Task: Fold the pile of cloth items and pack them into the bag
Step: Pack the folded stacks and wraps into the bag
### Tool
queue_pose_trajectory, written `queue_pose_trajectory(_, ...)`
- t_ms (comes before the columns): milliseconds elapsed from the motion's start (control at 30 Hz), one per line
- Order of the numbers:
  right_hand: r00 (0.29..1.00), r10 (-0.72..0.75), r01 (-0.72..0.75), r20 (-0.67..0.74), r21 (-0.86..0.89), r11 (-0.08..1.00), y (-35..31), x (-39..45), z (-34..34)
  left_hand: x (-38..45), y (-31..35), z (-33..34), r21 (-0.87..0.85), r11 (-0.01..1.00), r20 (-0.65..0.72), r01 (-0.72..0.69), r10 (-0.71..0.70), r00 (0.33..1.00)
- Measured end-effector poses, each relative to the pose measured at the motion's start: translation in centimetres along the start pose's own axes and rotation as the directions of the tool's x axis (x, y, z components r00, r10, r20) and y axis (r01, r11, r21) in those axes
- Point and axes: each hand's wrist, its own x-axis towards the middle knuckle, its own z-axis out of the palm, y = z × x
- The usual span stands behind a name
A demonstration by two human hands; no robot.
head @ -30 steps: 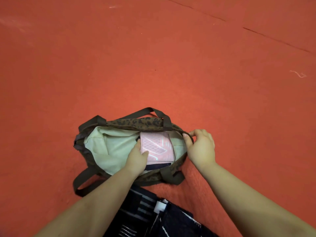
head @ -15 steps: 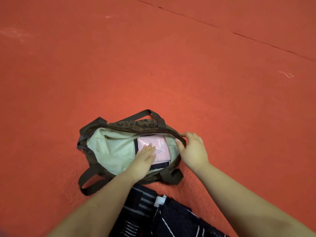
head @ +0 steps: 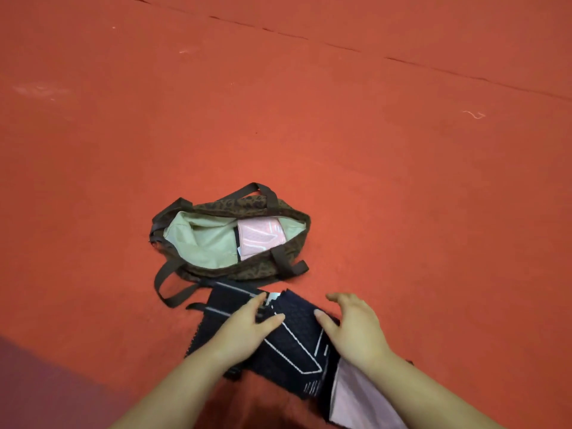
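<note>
- Step in hand, by the look of it: one folded pink cloth [head: 261,238] packed in the right end of the bag [head: 192,243]; now reaching for the next piece.
- Bag on the floor [head: 371,165], mouth open, pale lining showing, left part unfilled.
- Dark cloth [head: 294,342] with white lines just near of the bag, its far edge almost at the bag's near wall; a paler piece [head: 356,394] at its near right corner, partly out of view.
- Left hand [head: 247,326] flat on the dark cloth, fingers straight, gripping nothing.
- Right hand [head: 353,326] at the cloth's right edge, fingers spread and relaxed; contact hard to tell, no grasp visible.
- Next move likely calls for smoothing the dark cloth, folding it down to the bag's width, then lifting it over the near rim into the left space.
- Risk: fold springing open during the lift.
- Surface: red matted floor, seam lines running across far off, a scrap of thread [head: 473,114] far right, a darker patch [head: 46,388] near left.
</note>
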Motion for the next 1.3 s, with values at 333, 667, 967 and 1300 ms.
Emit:
queue_pose_trajectory(333,0.974,0.183,-0.150,0.130,-0.232,0.961,0.9,-2.2,1.2,-0.2,-2.4,3.6,-0.032,0.999,-0.146,0.028,-0.033,0.989)
queue_pose_trajectory(667,0.992,0.115,-0.120,0.042,0.524,0.844,-2.3,-4.2,2.4,0.1,-4.3,3.3,-0.214,0.977,-0.114,-0.006,-0.019,0.993)
queue_pose_trajectory(967,0.952,-0.086,-0.274,0.294,0.944,0.186,-2.4,-5.2,-0.5,-3.1,-1.8,-1.0,-0.589,0.807,0.122,-0.042,0.140,0.983)
queue_pose_trajectory(1300,0.906,-0.166,-0.381,0.390,0.921,0.084,-4.5,-1.9,-2.7,-3.8,1.8,-3.0,-0.723,0.690,0.062,0.043,0.003,0.998)
